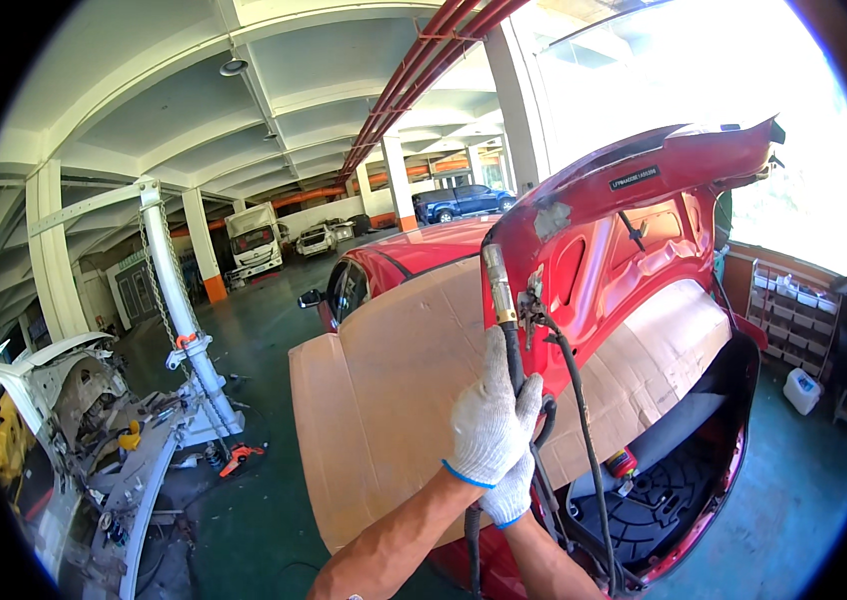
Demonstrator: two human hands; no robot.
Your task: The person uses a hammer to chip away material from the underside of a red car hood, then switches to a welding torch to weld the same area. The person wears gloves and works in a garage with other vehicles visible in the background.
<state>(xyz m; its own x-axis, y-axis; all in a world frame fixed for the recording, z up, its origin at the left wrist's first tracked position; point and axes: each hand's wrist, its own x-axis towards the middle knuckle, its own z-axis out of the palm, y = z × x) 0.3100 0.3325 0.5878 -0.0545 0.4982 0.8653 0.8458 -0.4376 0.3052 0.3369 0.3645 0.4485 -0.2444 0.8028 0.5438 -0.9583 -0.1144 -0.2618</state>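
Both my hands wear white knitted gloves. My left hand (485,430) is wrapped round what looks like a welding torch (502,300), one finger stretched up along its black neck. The torch stands nearly upright, its silver and brass nozzle close to the edge of the raised red trunk lid (634,180). Just below and partly behind the left, my right hand (512,495) is closed against the torch's lower part; most of its fingers are hidden. Beside the nozzle, a metal clamp (534,290) sits at the lid's edge, with a black cable (584,430) hanging from it.
Cardboard sheets (394,400) cover the red car's rear. The open trunk holds a black ribbed cover (644,510) and a red can (622,463). At left stand a chained pulling post (176,270) and a stripped car body (64,390). Bin shelves (792,315) and a white jug (802,390) are at right.
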